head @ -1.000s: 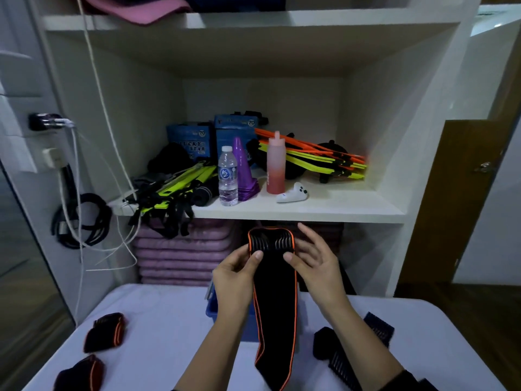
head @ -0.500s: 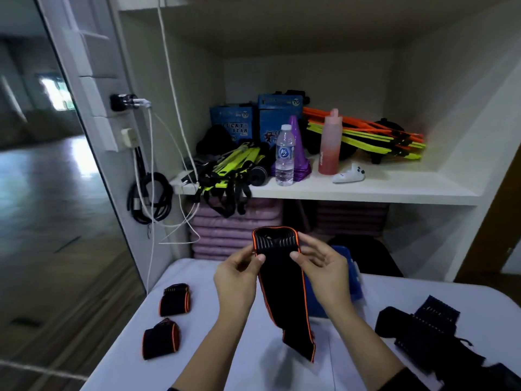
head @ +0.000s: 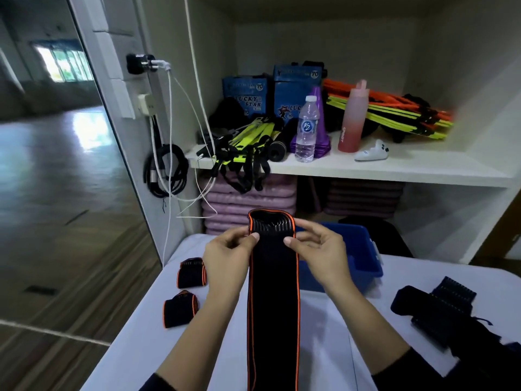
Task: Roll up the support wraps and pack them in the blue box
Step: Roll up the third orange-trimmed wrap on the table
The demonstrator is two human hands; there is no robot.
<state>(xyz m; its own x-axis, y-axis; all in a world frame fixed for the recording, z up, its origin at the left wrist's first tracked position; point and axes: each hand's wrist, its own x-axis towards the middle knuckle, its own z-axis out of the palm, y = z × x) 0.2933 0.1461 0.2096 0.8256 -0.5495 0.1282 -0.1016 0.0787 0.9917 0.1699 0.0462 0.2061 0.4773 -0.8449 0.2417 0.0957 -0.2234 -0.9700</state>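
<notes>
I hold one long black elastic support wrap with orange edging [head: 273, 292] stretched upright in front of me. My left hand [head: 227, 259] pinches its left edge near the top, thumb on the front face and fingers curled behind. My right hand [head: 320, 253] pinches the right edge at the same height, in the same thumb-in-front grip. Both hands are closed on the wrap. The top end, a ribbed fastening patch with an orange border, stands above my thumbs and curves over slightly. The rest of the strip hangs straight down between my forearms and leaves the bottom of the view.

The blue plastic box [head: 358, 258] sits at the far edge of the white tabletop [head: 324, 334], just behind my right hand and partly hidden by it. I cannot see what it contains.

Two finished rolls lie near the left edge of the tabletop: one rolled black wrap with orange trim [head: 191, 272] farther from me, and a second rolled black-and-orange wrap [head: 180, 309] nearer to me. They lie close together but do not touch.

A loose pile of unrolled black wraps [head: 445, 314] lies toward the right edge of the tabletop, well apart from the box.

Behind the table, a white shelf [head: 394, 170] carries a clear water bottle [head: 306, 129], a pink drinks bottle [head: 353, 119] and two blue cartons [head: 270, 91].
</notes>
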